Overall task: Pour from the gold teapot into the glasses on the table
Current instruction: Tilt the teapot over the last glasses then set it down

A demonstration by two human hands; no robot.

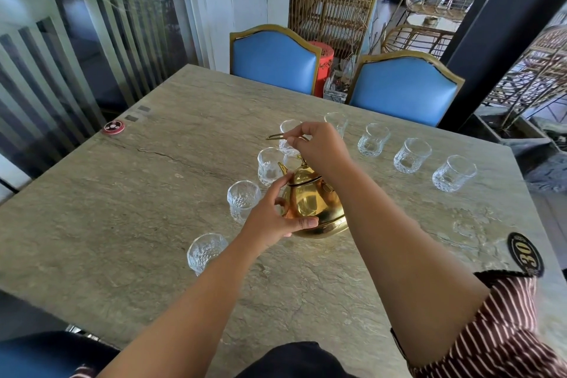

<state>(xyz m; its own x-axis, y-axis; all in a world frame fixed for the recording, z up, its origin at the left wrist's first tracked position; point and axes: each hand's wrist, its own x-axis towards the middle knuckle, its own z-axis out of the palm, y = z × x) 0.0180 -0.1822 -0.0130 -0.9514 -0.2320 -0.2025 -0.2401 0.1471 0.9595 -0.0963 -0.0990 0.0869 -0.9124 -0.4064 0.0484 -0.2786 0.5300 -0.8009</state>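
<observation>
A gold teapot (313, 205) stands upright on the stone table (122, 224), its spout pointing away to the left. My left hand (276, 218) grips the pot's left side, thumb along the bottom edge. My right hand (319, 147) pinches the thin gold handle (274, 136) above the lid, held up and reaching out to the left. Several clear cut-glass tumblers stand in an arc around the pot: one near left (205, 252), one beside my left hand (243, 199), one by the spout (270, 164), and others at the right (454, 173).
Two blue chairs (273, 58) (405, 86) stand at the table's far edge. A small red round disc (113, 127) lies at the far left edge of the table. A black oval "30" label (525, 255) sits at the near right. Rattan furniture is stacked beyond.
</observation>
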